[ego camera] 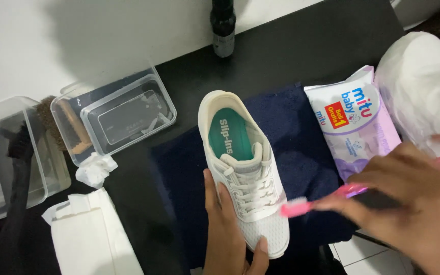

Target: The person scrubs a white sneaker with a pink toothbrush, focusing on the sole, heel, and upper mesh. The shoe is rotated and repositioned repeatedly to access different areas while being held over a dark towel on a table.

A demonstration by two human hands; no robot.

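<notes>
- Off-white mesh lace-up sneaker with a green insole [244,170]: lies upright on a dark blue cloth [301,153], toe toward the near edge, heel toward the far side.
- Left hand [230,231]: comes up from the near edge and wraps around the toe of the sneaker, fingers pressed along its left side and the thumb against the toe's near right edge.
- Right hand [408,203]: enters from the right, fingers closed around the handle of a pink plastic toothbrush [322,199]; the white bristle head touches the right side of the sneaker near the lower laces.
- Dark blue cloth: spread flat on the black desk [291,56], under the sneaker.
- Lilac soft pack of wet wipes [355,125]: lies just right of the cloth, partly behind the right hand.
- White plastic bag [423,86]: far right, beside the wipes pack.
- Clear plastic containers [113,114]: left of the sneaker, well apart from it; a brown-bristled brush lies in one.
- Crumpled white tissue [95,170]: near the containers.
- Dark bottle [223,28]: stands at the far edge of the desk.
</notes>
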